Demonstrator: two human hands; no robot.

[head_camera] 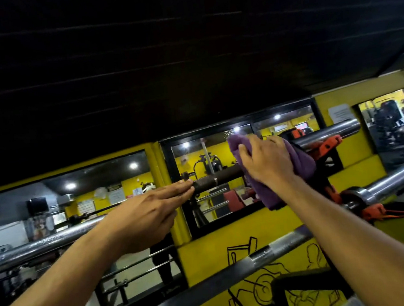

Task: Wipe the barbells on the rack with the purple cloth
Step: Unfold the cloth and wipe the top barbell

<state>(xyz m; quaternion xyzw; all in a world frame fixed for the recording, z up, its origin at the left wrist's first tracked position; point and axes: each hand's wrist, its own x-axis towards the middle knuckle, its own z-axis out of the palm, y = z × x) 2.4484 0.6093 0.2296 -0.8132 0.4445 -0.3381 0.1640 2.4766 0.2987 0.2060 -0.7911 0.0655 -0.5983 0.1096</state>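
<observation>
Running nearest across the view, two shiny chrome barbells [210,277] wait untouched on the orange-and-black rack [331,145]. Beyond them the left hand [147,214] reaches flat, fingertips steadying the dark knurled steel barbell [214,180]. The right hand [264,160] presses the folded purple cloth [300,159] around that bar, its grip curled over the fabric. Wiping is under way; next, I judge, the cloth should slide along the shaft.

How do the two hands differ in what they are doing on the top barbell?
The right hand grips the purple cloth wrapped over the top barbell; the left hand is bare, its straight fingers touching the bar. The right hand sits nearer the rack. Both are on the same bar.
</observation>
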